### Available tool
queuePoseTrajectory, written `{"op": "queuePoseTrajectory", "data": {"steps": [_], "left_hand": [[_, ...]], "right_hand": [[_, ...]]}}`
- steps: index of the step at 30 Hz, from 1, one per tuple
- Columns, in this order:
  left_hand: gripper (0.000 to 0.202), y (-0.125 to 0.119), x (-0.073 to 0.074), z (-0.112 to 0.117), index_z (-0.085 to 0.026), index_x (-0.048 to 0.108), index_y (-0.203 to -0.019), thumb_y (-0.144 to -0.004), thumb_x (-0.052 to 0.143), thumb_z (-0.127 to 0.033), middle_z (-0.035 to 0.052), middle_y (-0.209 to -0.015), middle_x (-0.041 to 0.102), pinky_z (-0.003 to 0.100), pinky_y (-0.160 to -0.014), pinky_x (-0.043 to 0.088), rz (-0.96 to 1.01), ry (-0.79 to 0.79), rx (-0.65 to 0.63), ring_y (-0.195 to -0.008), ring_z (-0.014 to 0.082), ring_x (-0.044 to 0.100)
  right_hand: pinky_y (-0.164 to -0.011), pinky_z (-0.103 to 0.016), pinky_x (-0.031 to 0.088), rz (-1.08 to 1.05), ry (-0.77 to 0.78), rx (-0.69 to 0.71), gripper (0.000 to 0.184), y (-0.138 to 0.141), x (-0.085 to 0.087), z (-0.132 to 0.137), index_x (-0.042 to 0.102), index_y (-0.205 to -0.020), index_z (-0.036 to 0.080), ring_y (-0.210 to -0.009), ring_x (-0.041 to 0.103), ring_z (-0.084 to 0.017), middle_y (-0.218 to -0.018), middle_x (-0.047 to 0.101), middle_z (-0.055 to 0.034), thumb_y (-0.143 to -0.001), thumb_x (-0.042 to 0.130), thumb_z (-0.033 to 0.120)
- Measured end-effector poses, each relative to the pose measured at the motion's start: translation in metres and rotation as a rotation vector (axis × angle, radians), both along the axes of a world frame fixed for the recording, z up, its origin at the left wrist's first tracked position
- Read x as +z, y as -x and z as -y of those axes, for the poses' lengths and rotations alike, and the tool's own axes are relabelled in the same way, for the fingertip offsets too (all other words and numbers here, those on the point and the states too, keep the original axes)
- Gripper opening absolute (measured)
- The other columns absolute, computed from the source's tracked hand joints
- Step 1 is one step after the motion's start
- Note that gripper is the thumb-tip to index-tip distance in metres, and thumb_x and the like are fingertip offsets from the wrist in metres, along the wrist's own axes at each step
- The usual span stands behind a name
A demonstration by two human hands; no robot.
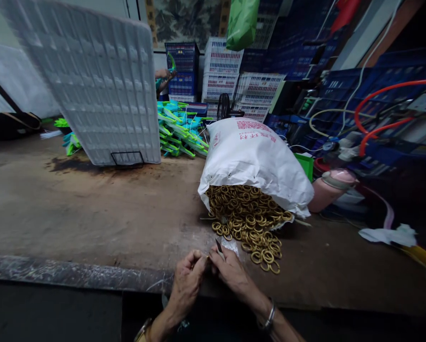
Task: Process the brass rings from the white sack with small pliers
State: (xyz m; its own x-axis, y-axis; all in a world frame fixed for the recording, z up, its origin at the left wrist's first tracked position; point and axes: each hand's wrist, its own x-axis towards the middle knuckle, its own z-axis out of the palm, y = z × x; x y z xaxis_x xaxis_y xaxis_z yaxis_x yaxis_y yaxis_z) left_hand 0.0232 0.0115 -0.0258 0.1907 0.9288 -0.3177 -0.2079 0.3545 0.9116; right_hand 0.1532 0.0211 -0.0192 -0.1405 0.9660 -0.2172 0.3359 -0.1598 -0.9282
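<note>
Near the table's front edge, my left hand (189, 279) is closed in a pinch, with a bit of a small gold-coloured piece (208, 257) showing at its fingertips. Whether that piece is a whole ring is hidden by the fingers. Close beside it, my right hand (231, 273) is closed around a small knife (219, 248), whose dark pointed blade sticks up past the fingers. Just beyond the hands, gold-coloured rings (250, 221) spill from the open mouth of a white woven sack (248, 156) lying on its side.
A pale ribbed plastic panel (102, 90) stands upright in a wire stand (127, 159) at the left. Behind it lies a pile of green and blue plastic pieces (180, 128), with another person's hand (165, 74) above. A pink bottle (330, 187) is right of the sack; stacked crates (222, 61) stand behind.
</note>
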Motion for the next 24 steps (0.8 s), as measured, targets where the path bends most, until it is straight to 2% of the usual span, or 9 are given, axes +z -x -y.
{"op": "queuePoseTrajectory", "data": {"steps": [4,7,11,14,16,18,21,24], "left_hand": [[0.033,0.003,-0.003,0.002,-0.018,0.049,-0.071,-0.071,0.057,-0.05,-0.0095,-0.045,0.037,0.016,-0.035,0.018,0.025,0.08,-0.076,-0.035,0.0033,0.026],[0.033,0.006,-0.003,0.003,-0.019,0.045,-0.07,-0.073,0.054,-0.05,-0.009,-0.049,0.038,0.015,-0.035,0.017,0.097,0.127,-0.131,-0.036,0.0026,0.027],[0.031,0.007,-0.001,0.003,-0.018,0.044,-0.073,-0.073,0.055,-0.047,-0.0089,-0.052,0.038,0.014,-0.034,0.014,0.147,0.134,-0.123,-0.036,0.0016,0.025],[0.03,0.006,0.002,0.002,-0.019,0.045,-0.075,-0.074,0.054,-0.047,-0.0086,-0.053,0.039,0.014,-0.034,0.015,0.109,0.108,-0.103,-0.037,0.0021,0.026],[0.031,0.005,0.005,0.001,-0.019,0.044,-0.073,-0.074,0.054,-0.048,-0.0089,-0.051,0.038,0.015,-0.035,0.016,0.083,0.067,-0.095,-0.038,0.0026,0.025],[0.032,0.004,0.006,0.0,-0.019,0.042,-0.07,-0.073,0.054,-0.049,-0.0094,-0.049,0.036,0.015,-0.036,0.017,0.057,0.033,-0.086,-0.038,0.0029,0.024],[0.035,0.003,0.006,-0.001,-0.019,0.04,-0.067,-0.071,0.055,-0.051,-0.0097,-0.048,0.033,0.016,-0.037,0.018,0.02,0.007,-0.068,-0.039,0.0034,0.025],[0.035,0.004,0.003,-0.001,-0.019,0.041,-0.067,-0.072,0.054,-0.052,-0.0092,-0.05,0.034,0.017,-0.038,0.018,0.005,-0.034,-0.077,-0.039,0.0036,0.025]], "right_hand": [[-0.053,-0.02,0.032,0.039,-0.054,-0.009,0.021,0.002,0.003,-0.002,0.045,-0.067,0.019,-0.054,0.039,-0.009,-0.057,0.043,0.0055,-0.079,0.041,0.035],[-0.057,-0.021,0.033,0.094,-0.114,-0.004,0.019,0.004,0.007,-0.003,0.046,-0.066,0.018,-0.06,0.041,-0.01,-0.061,0.043,0.0047,-0.078,0.042,0.033],[-0.057,-0.021,0.034,0.075,-0.118,-0.002,0.019,0.003,0.006,-0.004,0.046,-0.069,0.019,-0.059,0.043,-0.011,-0.061,0.046,0.0036,-0.08,0.037,0.032],[-0.056,-0.022,0.032,0.237,-0.201,-0.002,0.018,0.0,0.0,-0.001,0.048,-0.072,0.019,-0.057,0.043,-0.012,-0.062,0.048,0.0022,-0.082,0.035,0.027],[-0.057,-0.023,0.029,0.393,-0.285,0.062,0.015,-0.003,-0.005,0.003,0.05,-0.076,0.02,-0.059,0.045,-0.012,-0.064,0.051,0.0011,-0.078,0.035,0.018],[-0.058,-0.023,0.028,0.505,-0.332,0.142,0.02,-0.005,-0.01,0.007,0.051,-0.08,0.02,-0.061,0.047,-0.013,-0.068,0.055,0.0002,-0.071,0.036,0.009],[-0.058,-0.023,0.027,0.595,-0.337,0.208,0.029,-0.005,-0.014,0.01,0.051,-0.082,0.02,-0.063,0.049,-0.013,-0.07,0.057,-0.0005,-0.063,0.035,0.005],[-0.058,-0.024,0.026,0.638,-0.324,0.228,0.032,-0.006,-0.013,0.009,0.051,-0.085,0.019,-0.063,0.049,-0.013,-0.07,0.058,-0.0006,-0.062,0.035,0.005]]}}
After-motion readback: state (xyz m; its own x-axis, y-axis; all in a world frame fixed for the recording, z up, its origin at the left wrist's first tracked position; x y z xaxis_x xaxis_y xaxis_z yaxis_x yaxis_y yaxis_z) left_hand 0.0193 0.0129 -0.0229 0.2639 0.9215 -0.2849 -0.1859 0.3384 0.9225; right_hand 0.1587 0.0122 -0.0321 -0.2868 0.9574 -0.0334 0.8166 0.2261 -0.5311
